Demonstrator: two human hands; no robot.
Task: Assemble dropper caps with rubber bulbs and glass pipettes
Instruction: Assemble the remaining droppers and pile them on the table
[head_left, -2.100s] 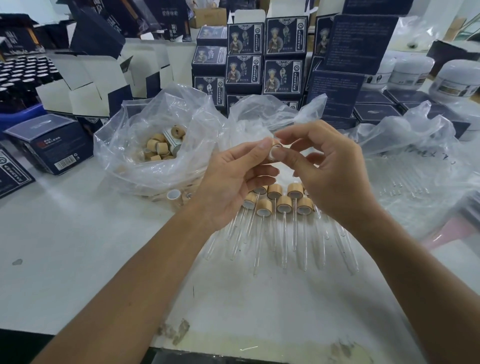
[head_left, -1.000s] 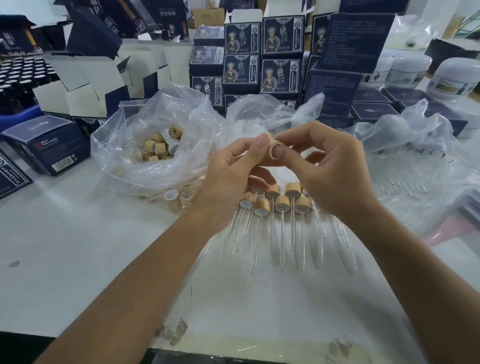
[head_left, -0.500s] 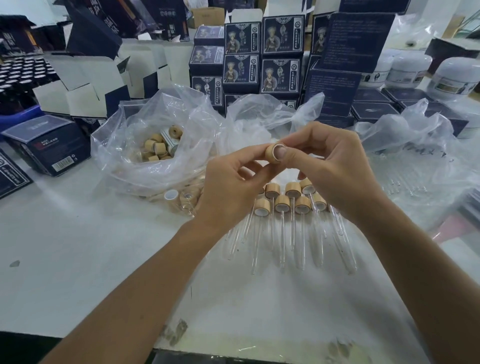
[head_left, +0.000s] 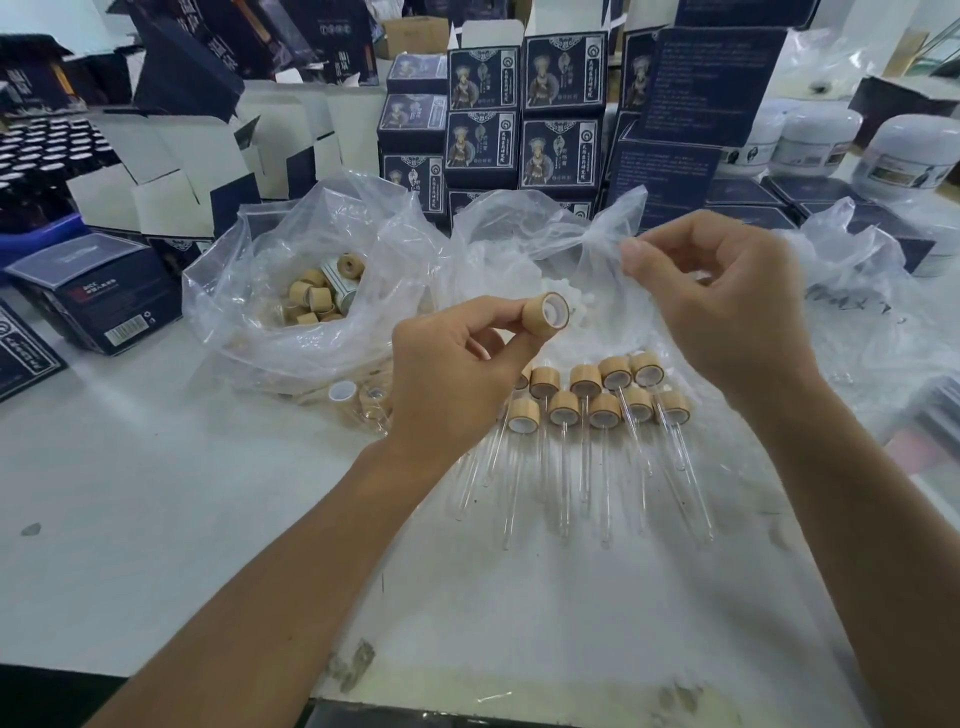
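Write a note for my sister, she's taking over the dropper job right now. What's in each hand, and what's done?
Left hand: pinches one wooden cap, open end facing you, no glass tube in it yet.
Right hand: fingers curled, holds nothing that I can see, raised over the bag of white bulbs.
Spare caps: in the clear bag on the left.
Done: two rows of finished droppers lying on the table, tubes pointing toward you.
Left: finish the held cap, then the remaining caps in the bag.
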